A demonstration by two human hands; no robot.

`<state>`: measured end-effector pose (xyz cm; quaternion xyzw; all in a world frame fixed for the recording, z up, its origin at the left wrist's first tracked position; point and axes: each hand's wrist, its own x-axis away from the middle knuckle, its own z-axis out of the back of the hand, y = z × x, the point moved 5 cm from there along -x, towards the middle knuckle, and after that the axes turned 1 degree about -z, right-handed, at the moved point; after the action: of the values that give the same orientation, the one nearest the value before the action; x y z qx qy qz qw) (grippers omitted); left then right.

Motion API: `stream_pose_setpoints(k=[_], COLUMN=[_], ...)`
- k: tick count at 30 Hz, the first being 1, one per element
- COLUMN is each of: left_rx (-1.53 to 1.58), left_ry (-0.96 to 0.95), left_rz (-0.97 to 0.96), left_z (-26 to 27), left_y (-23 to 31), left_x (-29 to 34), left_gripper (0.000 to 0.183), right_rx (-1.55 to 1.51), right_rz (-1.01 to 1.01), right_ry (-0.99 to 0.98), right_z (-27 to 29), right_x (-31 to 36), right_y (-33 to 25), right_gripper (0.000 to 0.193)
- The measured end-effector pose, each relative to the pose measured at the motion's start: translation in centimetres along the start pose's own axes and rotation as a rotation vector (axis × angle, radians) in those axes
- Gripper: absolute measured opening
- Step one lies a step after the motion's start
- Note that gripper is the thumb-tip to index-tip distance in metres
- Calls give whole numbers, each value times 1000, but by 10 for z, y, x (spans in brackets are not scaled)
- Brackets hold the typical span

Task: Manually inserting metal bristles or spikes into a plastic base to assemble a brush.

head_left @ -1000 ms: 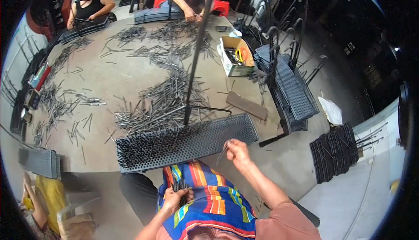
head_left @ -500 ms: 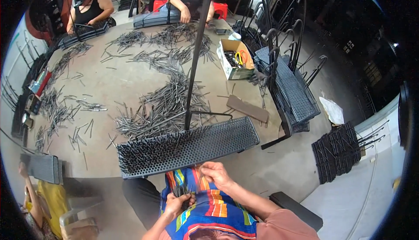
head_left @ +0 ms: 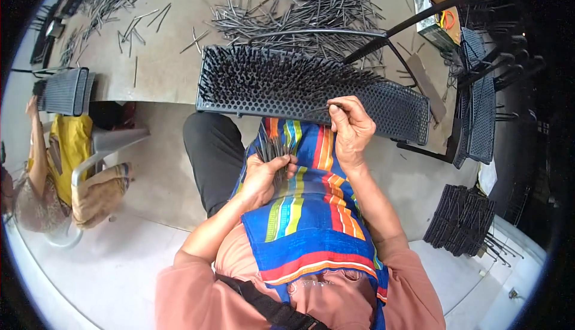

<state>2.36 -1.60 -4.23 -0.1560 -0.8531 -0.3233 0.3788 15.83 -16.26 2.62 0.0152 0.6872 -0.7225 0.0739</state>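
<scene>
My left hand [head_left: 263,177] is closed around a bundle of thin dark rods [head_left: 271,150], held upright over the striped apron [head_left: 299,210] on my lap. My right hand [head_left: 353,129] is at the near edge of a black perforated rack [head_left: 392,108], thumb and fingers pinched on a thin dark rod [head_left: 321,110] that shows only faintly. Many short rods [head_left: 257,78] stand in the rack's holes, densest at the left and along the far side. Toward the right and the near edge the holes are bare. A black bar handle [head_left: 317,31] arches over the rack.
Loose rods lie in a pile [head_left: 311,12] on the table behind the rack. At the right are an open box [head_left: 434,15], a brown flat strip [head_left: 426,84] and hooked perforated racks [head_left: 479,102]. Dark stacked pieces [head_left: 458,219] lie lower right. A person's rack [head_left: 66,90] is at left.
The view has tilted downward. My right hand has gone from above my lap to the rack's near edge, still pinching. My left hand keeps its bundle of rods.
</scene>
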Motion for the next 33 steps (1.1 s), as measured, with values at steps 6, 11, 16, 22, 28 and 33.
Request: stream_pose_setpoints(k=[6, 11, 16, 22, 28, 33], left_rx=[11, 61, 12, -44, -49, -42], left_ry=[7, -12, -15, -48, -39, -49], left_rz=[-42, -67, -132, -242, -173, -142], left_z=[-8, -13, -15, -16, -12, -12], left_y=[14, 12, 11, 15, 9, 11], left_x=[3, -2, 2, 0, -5, -6], left_gripper=[9, 8, 9, 8, 8, 7], right_rx=[218, 227, 145, 216, 393, 385], right_rz=[207, 221, 136, 161, 239, 221], right_ry=[-21, -7, -23, -57, -101, -114], right_z=[-13, -12, -14, -18, -37, -42], right_x=[-3, -3, -5, -1, -4, -9], right_y=[-5, 2, 1, 9, -5, -7], right_gripper=[7, 9, 10, 9, 10, 13])
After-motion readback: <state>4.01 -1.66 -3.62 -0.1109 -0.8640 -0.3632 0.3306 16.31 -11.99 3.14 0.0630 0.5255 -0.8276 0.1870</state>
